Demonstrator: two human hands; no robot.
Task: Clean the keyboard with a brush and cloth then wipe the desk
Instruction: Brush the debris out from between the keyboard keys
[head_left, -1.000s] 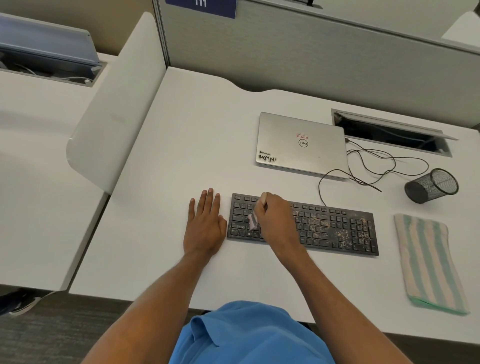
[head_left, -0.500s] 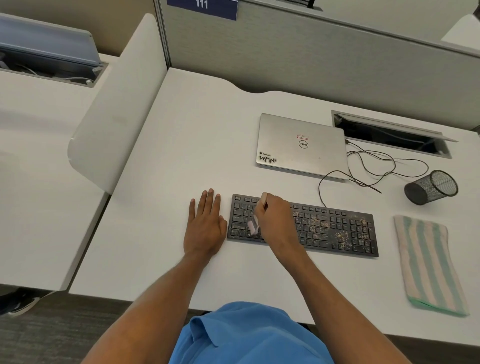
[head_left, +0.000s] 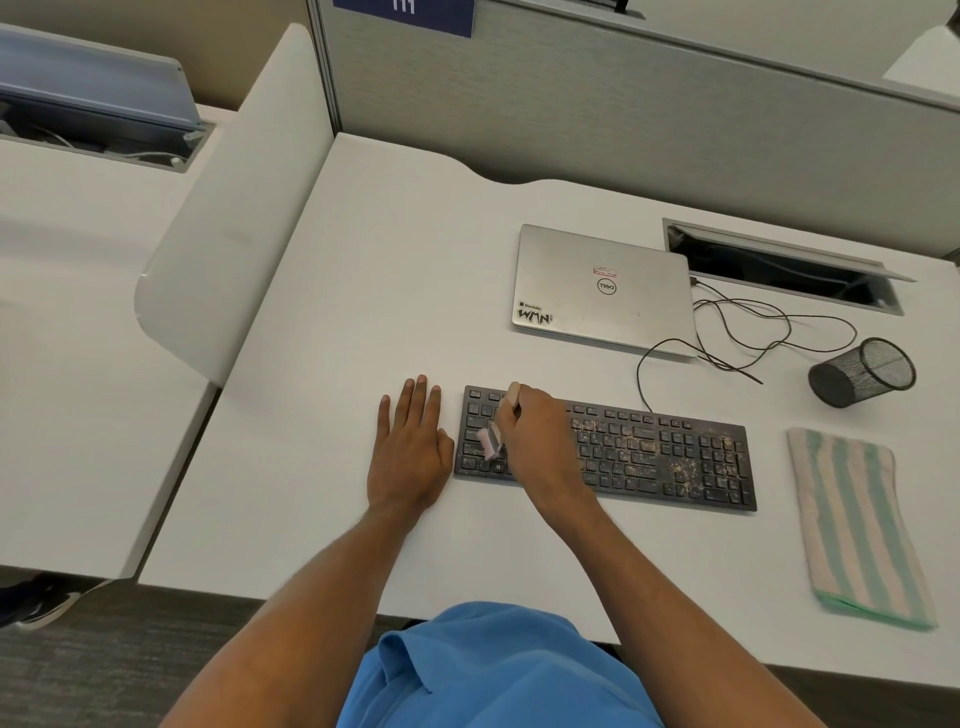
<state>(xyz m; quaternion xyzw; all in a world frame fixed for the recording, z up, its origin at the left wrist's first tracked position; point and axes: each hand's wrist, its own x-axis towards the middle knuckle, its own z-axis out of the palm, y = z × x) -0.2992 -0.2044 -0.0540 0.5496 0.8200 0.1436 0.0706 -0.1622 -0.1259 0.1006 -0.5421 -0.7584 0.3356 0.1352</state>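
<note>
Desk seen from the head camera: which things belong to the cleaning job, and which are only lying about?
Job: dusty black keyboard; small pale-handled brush in the right hand; striped green-and-cream cloth; white desk.
Lying about: closed silver laptop; tipped black mesh cup; thin black cable.

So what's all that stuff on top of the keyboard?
Brownish crumbs lie scattered over the keyboard, mostly its middle and right keys. The right hand holds a small brush on its left end. Keys under that hand are hidden.
</note>
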